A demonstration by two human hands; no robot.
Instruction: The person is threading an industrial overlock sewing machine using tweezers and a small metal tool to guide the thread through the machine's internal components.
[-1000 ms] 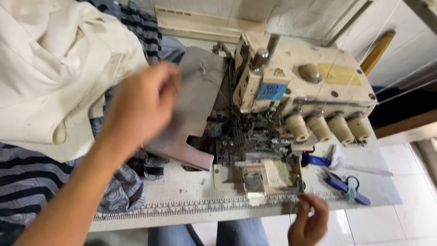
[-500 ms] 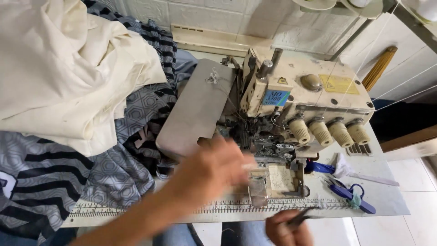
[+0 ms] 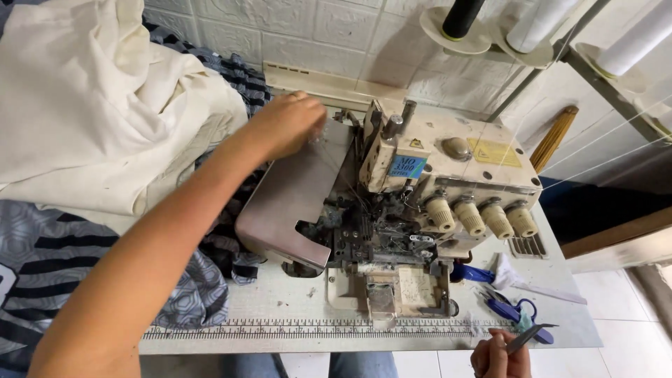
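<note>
A cream overlock sewing machine (image 3: 448,175) stands on a white table (image 3: 294,294), its grey metal cover plate (image 3: 290,203) swung open to the left. My left hand (image 3: 287,124) reaches across to the far end of that plate, fingers curled near thin threads by the machine's back left. My right hand (image 3: 498,355) is at the table's front edge, closed on small thread snips (image 3: 526,338). The needle and looper area (image 3: 378,234) lies exposed.
Cream cloth (image 3: 91,119) and grey black-patterned fabric (image 3: 63,259) are heaped on the left. Blue-handled scissors (image 3: 514,311) and a blue tool (image 3: 476,273) lie at the right front. Thread cones (image 3: 532,24) stand on a rack behind. A ruler strip (image 3: 315,327) runs along the front edge.
My left hand has moved from the front of the machine up and back to the far end of the cover plate. The right hand stays low at the table edge.
</note>
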